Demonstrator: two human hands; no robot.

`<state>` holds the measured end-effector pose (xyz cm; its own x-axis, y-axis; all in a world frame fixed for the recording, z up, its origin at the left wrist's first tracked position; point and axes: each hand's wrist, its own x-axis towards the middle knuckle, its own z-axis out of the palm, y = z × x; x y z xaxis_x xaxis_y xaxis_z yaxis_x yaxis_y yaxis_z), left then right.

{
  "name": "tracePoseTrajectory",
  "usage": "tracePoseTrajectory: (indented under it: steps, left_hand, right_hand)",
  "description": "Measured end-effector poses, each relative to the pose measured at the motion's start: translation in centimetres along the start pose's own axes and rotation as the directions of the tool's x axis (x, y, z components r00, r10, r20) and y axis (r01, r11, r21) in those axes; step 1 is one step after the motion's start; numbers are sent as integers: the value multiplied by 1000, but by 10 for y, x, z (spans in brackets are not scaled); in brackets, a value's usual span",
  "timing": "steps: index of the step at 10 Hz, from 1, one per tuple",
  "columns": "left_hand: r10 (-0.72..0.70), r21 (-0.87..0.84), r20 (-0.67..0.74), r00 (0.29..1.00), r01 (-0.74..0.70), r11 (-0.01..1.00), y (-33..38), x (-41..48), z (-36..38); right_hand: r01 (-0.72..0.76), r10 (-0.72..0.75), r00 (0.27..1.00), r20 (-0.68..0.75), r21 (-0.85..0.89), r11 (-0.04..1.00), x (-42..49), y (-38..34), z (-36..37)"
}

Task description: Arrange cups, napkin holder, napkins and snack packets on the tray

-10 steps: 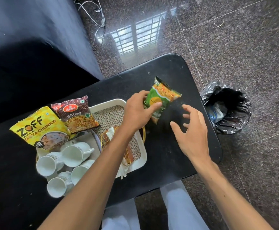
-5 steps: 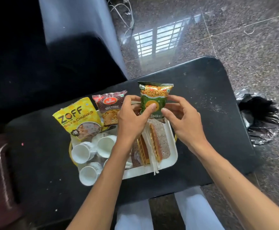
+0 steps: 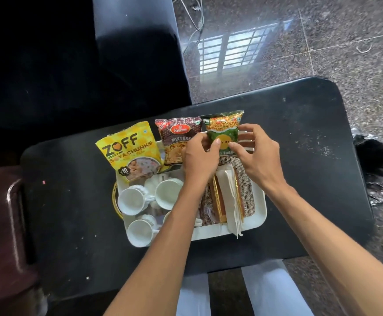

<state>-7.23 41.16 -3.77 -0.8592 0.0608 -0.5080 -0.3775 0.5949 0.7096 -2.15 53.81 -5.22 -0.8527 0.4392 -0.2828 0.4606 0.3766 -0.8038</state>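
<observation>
Now | hands point(image 3: 229, 160) pinch glossy green packet point(image 3: 223, 131) | ribbed white cups point(image 3: 154, 199)

Daylit wide-angle view, dim at 10 o'clock.
Window glare on glossy floor point(image 3: 238, 51) at 12–1 o'clock; black table point(image 3: 300, 133) matte; soft shadows; edges curved, corners slightly blurred.

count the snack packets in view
3, in a row at the tray's far edge: yellow packet at left, maroon packet in the middle, green packet at right, held by both hands. None seems hidden.
</observation>
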Motion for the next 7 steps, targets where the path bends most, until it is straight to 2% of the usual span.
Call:
tracePoseTrajectory:
  steps: [3,5,6,7]
  left_hand:
    - [-20,-11,110,994,21,1000,-4,-5,7]
    - [-55,-33,100,993,59,998,-1,-11,4]
    - [-27,-56,105,994,33,998,3,-18,-3]
    - [-4,-62,99,995,10,998,7,-26,-14]
  right_hand:
    - [-21,21,1000,7,-39,999,1,15,4]
    - [6,-6,1000,-1,-68,998,-1,10,-4]
    - [51,-52,999,-2,-124,991,-8,4,-13]
    - [213,-228,974,-4,-342,915,-19,-6,-19]
